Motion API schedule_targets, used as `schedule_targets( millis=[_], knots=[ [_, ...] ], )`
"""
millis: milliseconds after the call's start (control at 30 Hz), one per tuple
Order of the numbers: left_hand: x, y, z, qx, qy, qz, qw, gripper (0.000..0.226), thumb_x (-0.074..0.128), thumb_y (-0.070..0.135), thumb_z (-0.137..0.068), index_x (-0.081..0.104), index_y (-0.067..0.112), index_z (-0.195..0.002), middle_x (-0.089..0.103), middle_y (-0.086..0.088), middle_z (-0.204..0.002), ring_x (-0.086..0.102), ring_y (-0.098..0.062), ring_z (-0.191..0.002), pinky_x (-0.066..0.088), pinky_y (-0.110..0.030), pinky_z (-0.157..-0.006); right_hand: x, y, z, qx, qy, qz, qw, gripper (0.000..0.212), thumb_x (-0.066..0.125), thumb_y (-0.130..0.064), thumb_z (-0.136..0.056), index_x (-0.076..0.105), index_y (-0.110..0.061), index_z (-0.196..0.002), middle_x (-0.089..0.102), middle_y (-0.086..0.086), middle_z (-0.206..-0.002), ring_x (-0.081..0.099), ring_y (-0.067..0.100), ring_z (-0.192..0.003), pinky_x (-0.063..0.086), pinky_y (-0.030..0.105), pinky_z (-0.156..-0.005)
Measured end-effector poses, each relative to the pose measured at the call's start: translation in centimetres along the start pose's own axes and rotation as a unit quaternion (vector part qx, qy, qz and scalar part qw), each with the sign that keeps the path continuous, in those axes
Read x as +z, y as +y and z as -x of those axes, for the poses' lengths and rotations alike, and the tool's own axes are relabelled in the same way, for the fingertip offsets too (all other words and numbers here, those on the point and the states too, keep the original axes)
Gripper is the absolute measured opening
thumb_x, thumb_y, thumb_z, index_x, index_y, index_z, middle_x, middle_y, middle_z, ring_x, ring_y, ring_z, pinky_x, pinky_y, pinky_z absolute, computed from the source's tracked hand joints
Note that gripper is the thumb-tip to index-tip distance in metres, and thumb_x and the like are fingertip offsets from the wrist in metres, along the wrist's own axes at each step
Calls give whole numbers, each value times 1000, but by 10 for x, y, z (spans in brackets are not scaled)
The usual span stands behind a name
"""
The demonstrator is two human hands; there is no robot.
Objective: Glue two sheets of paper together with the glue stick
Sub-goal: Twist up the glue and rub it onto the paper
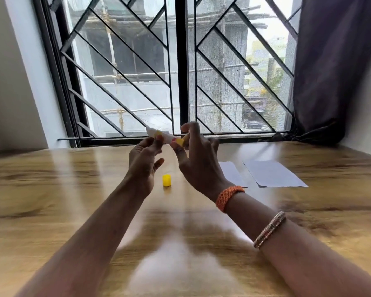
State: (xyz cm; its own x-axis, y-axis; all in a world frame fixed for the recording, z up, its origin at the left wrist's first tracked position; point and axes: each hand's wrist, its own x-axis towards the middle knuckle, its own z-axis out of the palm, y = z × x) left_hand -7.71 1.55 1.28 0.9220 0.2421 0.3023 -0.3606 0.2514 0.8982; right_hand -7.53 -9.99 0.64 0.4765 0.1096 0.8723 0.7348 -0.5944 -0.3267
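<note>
I see the table [73, 189] filling the near half of the view, glossy wood with window glare down its middle. Behind its far edge stands the window [180, 67] with a black diagonal grille, and a dark curtain [334, 67] hangs bunched at the far right.

My two forearms reach in from the near edge and meet above the table's middle. On the right, flat on the table, lie two white sheets: the larger sheet [272, 173] farther right, and the smaller sheet [231, 173] just beside it on its left, a narrow strip of wood between them, its near left corner hidden behind my right wrist.

My left hand [142, 159] is raised with the palm toward me, thumb and fingertips pinching the glue stick [166, 138] along its pale body. My right hand [198, 157] holds the stick's yellow right end between thumb and middle finger, the index finger arched up above it and the other fingers loosely spread. The stick lies roughly level, held in the air in front of the window sill, its white end pointing left.

An orange band [228, 197] sits on my right wrist, and a thin metal bangle [270, 229] lies farther down that forearm.

The yellow cap [166, 180] stands upright on the table, below and between the hands, touching neither.
</note>
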Motion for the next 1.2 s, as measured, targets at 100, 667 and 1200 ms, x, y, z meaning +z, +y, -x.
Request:
schedule_targets(
  millis=[100, 667, 1200],
  knots=[
    [1, 1, 1, -9, 15, -3, 1000, 13, 56, 31, -89, 63, 22, -83, 59, 8, -85, 47, -7, -80, 39, -25, -69, -4, 1, 0, -72, 21, 122, 990, 22, 68, -15, -80, 55, -11, -98, 64, 0, -79, 58, 25, -80, 28, 38, -82],
    [3, 0, 5, 6, 24, -13, 1000, 18, 56, 25, -90, 63, 23, -73, 58, 11, -77, 46, -7, -77, 39, -26, -73, 2, 2, 2, -1, -11, 28, 1000, 20, 67, -11, -81, 51, -10, -93, 63, 4, -75, 60, 28, -72, 40, 38, -69],
    [8, -10, 10, 23, 10, -52, 998, 18, 57, 17, -90, 66, 24, -76, 61, 22, -56, 45, -5, -69, 38, -26, -67, -6, 1, -1, 360, -123, -280, 881, 29, 36, -32, -101, 53, -9, -97, 68, 9, -76, 56, 12, -61, 42, 21, -54]
  ],
)
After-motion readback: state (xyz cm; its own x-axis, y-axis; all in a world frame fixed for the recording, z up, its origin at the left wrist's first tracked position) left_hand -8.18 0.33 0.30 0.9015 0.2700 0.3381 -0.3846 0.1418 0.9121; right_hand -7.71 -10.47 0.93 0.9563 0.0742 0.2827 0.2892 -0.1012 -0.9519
